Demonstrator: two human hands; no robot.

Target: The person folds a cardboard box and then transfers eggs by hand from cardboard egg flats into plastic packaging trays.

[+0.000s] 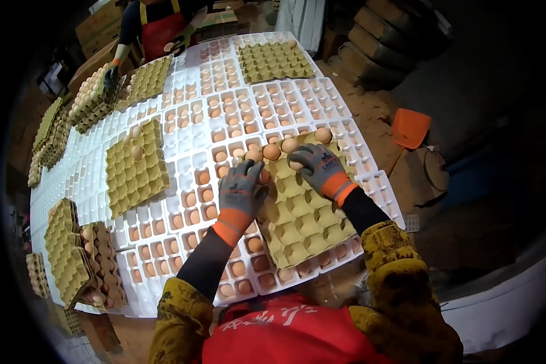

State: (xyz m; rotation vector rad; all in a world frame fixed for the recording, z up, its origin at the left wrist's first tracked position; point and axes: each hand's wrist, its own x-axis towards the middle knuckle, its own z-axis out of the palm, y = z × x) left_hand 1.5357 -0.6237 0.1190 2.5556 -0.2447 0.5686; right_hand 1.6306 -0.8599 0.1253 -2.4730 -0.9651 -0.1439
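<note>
A yellowish pulp egg tray (303,221) lies on white foam trays in front of me. Along its far edge sit several brown eggs (271,151). My left hand (239,189), in a grey glove with an orange cuff, is at the tray's left edge, its fingers and thumb curled around an egg (264,176). My right hand (318,166), gloved the same way, reaches over the tray's far part with its fingers bent around another egg (295,164). Most of the tray's near cups hold nothing. Eggs sit in the foam tray (215,258) cells around it.
More pulp trays lie on the foam: one to the left (136,182), one at the far end (276,62). Egg-filled stacks (91,100) stand at the left edge. A co-worker in a red apron (164,33) handles eggs opposite. An orange dustpan (411,128) is at the right.
</note>
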